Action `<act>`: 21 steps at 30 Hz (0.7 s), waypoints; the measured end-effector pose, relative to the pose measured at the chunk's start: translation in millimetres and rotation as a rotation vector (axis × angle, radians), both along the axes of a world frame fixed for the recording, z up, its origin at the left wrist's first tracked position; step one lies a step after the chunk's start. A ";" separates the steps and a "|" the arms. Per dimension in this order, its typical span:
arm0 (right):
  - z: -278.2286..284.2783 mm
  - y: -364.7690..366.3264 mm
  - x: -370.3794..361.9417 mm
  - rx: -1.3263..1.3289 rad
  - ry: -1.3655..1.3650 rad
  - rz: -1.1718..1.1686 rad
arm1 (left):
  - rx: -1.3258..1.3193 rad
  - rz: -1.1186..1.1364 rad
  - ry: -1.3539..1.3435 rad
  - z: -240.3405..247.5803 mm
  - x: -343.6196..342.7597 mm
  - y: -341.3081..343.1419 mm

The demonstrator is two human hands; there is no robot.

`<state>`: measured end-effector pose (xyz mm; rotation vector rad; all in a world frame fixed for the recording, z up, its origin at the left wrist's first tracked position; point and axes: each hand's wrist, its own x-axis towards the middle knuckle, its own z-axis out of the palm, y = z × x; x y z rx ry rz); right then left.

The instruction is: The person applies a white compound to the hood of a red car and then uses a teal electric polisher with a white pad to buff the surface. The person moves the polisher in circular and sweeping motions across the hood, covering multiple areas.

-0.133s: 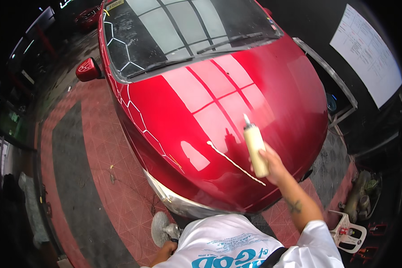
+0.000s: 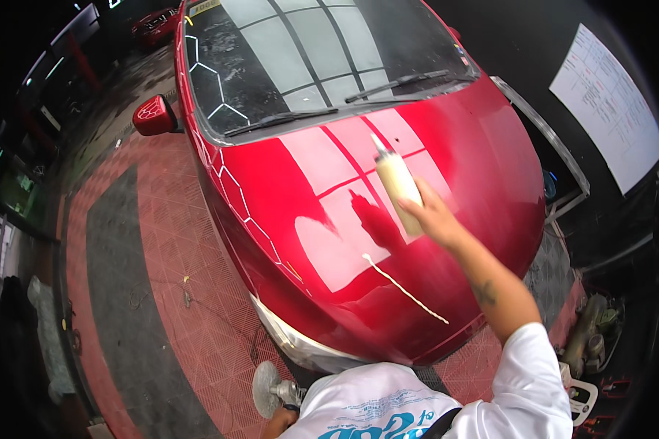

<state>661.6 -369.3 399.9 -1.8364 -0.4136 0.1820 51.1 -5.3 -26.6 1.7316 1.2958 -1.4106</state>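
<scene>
At the lower edge, just left of the white shirt [image 2: 388,399], the left hand [image 2: 283,418] is closed around a polisher [image 2: 266,386] with a round, pale pad, held low near the bumper; its fingers are partly hidden. Well apart from it, the right hand [image 2: 433,214] is clamped around the lower part of a cream-coloured squeeze bottle [image 2: 397,183], fingers wrapped round its side. The right arm [image 2: 483,282] stretches forward and inward over the red hood [image 2: 483,175], and the bottle hangs above the paint, tilted, nozzle upward toward the windshield [image 2: 293,58]. Nearer than the bottle, a thin cream line [image 2: 408,290] runs diagonally across the hood. Beyond lie two wipers [image 2: 399,84].
</scene>
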 end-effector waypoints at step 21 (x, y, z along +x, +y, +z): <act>13.0 129.2 405.8 -1.102 -1.162 -0.079 | 0.397 -0.170 -0.179 122.1 33.8 33.7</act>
